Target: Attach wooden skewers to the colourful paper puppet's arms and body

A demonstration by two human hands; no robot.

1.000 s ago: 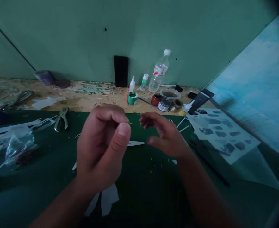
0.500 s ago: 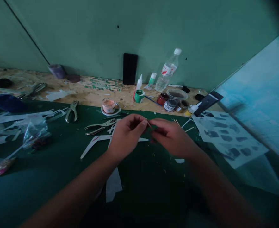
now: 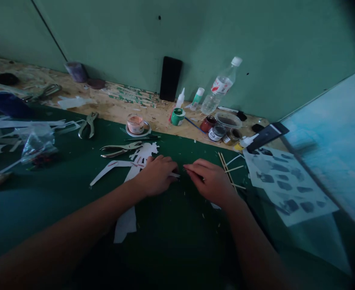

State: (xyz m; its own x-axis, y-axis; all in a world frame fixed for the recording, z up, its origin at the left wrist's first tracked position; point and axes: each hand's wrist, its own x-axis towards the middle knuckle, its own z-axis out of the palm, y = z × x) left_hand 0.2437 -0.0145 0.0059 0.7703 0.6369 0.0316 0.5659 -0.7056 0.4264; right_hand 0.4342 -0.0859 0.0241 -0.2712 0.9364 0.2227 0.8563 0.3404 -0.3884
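Light: dim. A green wall (image 3: 111, 36) is seen at 12 o'clock, crossed by a dark seam (image 3: 48, 31) at 10 o'clock. At 3 o'clock it is met by a mottled pale-blue panel (image 3: 340, 133). The wooden tabletop (image 3: 153, 119) below is overlaid, towards 6 o'clock, by a dark green covering (image 3: 168, 221).

No wording is showing legibly on any item. The bottle (image 3: 221, 85) is bearing a white label with red print, too blurred to read. The grey jar (image 3: 216, 133) is displaying a pale label with dark lettering, too small to decipher. The green jar (image 3: 178, 117) is presenting a light label, also unreadable. The rear sticks (image 3: 132, 95) are carrying green printing, and the cut paper (image 3: 104, 172) is bearing indistinct red marks
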